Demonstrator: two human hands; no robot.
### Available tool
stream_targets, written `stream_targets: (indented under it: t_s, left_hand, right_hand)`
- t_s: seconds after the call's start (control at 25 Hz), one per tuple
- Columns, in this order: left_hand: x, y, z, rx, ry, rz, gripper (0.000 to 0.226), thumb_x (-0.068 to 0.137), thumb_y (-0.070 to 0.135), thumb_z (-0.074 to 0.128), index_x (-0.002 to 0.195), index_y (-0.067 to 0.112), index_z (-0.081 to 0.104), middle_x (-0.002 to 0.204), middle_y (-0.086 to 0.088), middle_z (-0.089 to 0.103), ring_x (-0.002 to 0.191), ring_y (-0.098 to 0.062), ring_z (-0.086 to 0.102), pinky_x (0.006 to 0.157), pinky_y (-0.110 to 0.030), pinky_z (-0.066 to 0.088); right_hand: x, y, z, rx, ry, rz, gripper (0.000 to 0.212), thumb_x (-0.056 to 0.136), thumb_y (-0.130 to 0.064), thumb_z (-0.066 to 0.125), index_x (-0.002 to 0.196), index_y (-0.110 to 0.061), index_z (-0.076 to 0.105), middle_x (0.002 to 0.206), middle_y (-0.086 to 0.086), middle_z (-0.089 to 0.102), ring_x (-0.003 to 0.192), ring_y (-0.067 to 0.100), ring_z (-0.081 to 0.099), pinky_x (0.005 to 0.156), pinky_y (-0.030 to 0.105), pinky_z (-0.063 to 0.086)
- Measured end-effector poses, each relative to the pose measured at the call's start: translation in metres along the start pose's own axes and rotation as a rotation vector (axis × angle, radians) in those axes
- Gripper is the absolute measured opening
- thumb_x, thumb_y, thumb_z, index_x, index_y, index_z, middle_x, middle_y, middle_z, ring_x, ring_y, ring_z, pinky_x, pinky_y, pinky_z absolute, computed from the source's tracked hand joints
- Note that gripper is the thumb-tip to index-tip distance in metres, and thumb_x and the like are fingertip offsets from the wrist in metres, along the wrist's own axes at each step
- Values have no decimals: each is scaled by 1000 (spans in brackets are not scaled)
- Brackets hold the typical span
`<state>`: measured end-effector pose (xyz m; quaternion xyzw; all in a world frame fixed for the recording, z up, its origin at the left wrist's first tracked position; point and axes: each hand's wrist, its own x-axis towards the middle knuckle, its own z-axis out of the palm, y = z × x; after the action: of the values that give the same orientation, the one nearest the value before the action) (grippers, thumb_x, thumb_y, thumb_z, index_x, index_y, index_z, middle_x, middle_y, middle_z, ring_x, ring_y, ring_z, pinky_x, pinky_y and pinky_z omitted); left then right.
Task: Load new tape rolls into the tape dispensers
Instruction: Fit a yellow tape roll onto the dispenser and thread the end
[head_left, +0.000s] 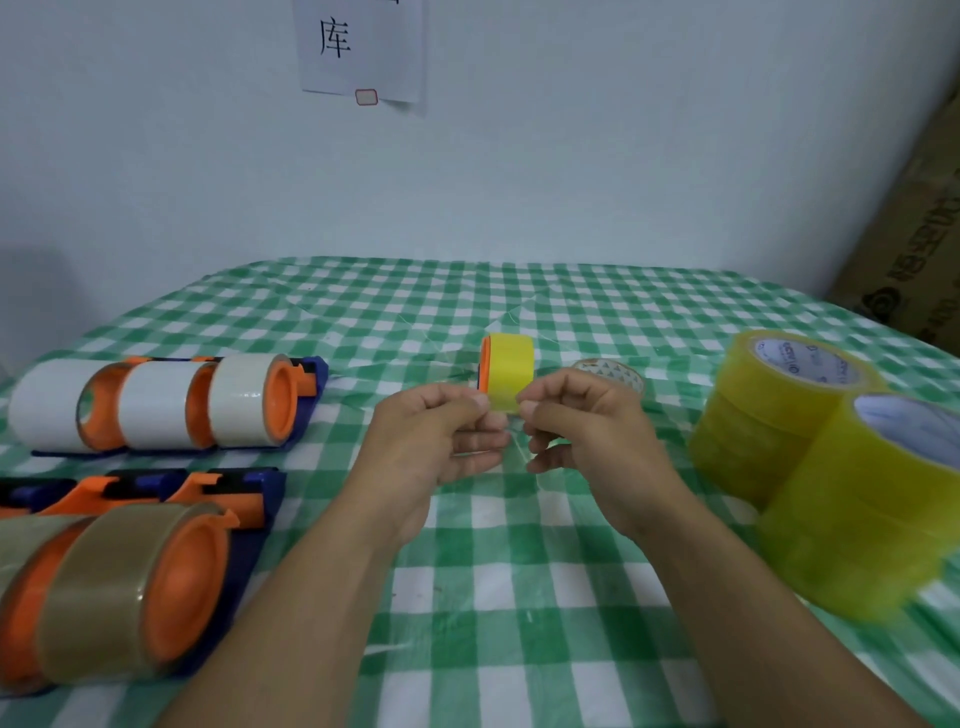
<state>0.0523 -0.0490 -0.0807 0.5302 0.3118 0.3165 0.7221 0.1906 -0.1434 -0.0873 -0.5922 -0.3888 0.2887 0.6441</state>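
Both bare arms reach forward, side by side. The left hand (441, 436) and right hand (587, 431) have curled fingers. Thumbs and first fingers pinch the yellow tape (511, 364), and the two hands' fingertips nearly meet.

**Soft light, smeared edges**

Even, bright, diffuse light; a grey shadow darkens the wall (597, 171) at 9 o'clock. The yellow tape roll (511, 371) at centre looks crisp; stacked rolls (841, 493) at 4 o'clock and dispensers (171, 582) at 8 o'clock blur and bulge.
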Motion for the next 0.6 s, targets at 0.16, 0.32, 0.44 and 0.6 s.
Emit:
stream_targets:
  t_s: [0.16, 0.32, 0.44, 0.6]
  left_hand:
    - [-1, 1, -3, -102, -16, -42, 12, 95, 6, 62, 100, -3, 69, 84, -16, 75, 71, -22, 74, 62, -30, 61]
    - [-1, 1, -5, -152, -31, -56, 16, 95, 6, 60, 101, -5, 70, 84, -17, 75, 72, -22, 74, 63, -29, 60]
    - [0, 1, -6, -163, -30, -55, 16, 95, 7, 60, 99, -4, 71, 84, -17, 75, 74, -22, 75, 64, -29, 60]
    - [0, 1, -8, -185, -29, -66, 18, 93, 7, 62, 100, -6, 71, 83, -16, 74, 72, -20, 74, 64, -28, 60]
  right_hand:
    - [1, 6, 4, -9, -33, -101, 12, 93, 7, 62, 93, 0, 72, 70, 10, 65, 66, 17, 62, 65, 31, 60]
    - [-1, 7, 3, -32, -99, -135, 19, 96, 7, 58, 97, -1, 75, 86, 16, 76, 77, 22, 72, 76, 30, 61]
    - [-2, 7, 1, -66, -115, -152, 22, 91, 10, 63, 99, -6, 76, 94, 17, 77, 87, 28, 73, 82, 31, 61]
    - [0, 14, -1, -252, -133, -300, 18, 89, 1, 71, 104, -6, 79, 94, 12, 73, 88, 21, 70, 81, 29, 60]
